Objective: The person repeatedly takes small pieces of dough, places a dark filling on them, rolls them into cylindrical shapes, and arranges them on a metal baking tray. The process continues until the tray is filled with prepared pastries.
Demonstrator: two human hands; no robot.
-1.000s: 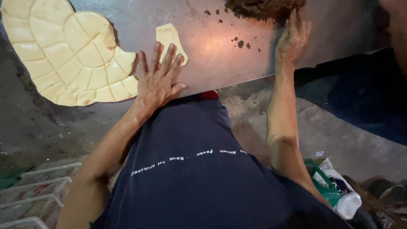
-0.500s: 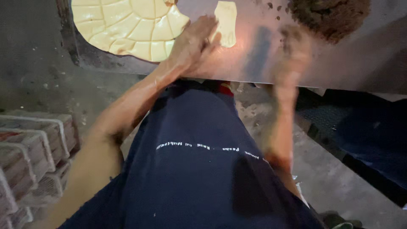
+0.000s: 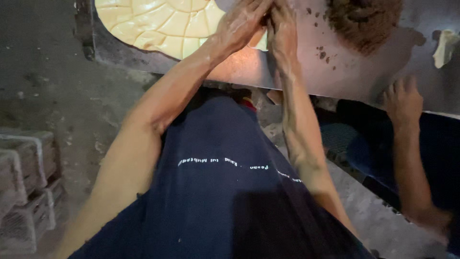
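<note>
Metal tabletop [image 3: 335, 76] carries scored pale dough [image 3: 158, 24] and crumbly brown filling [image 3: 366, 21]; left hand [image 3: 242, 21] and right hand [image 3: 282, 24] pinch a dough piece [image 3: 261, 41].

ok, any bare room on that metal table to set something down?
Yes: the bare strip of metal table between the brown heap and the near edge, and the patch below the scored dough sheet. It is crowded where the left hand and right hand meet. Another person's hand rests at the right edge.
</note>
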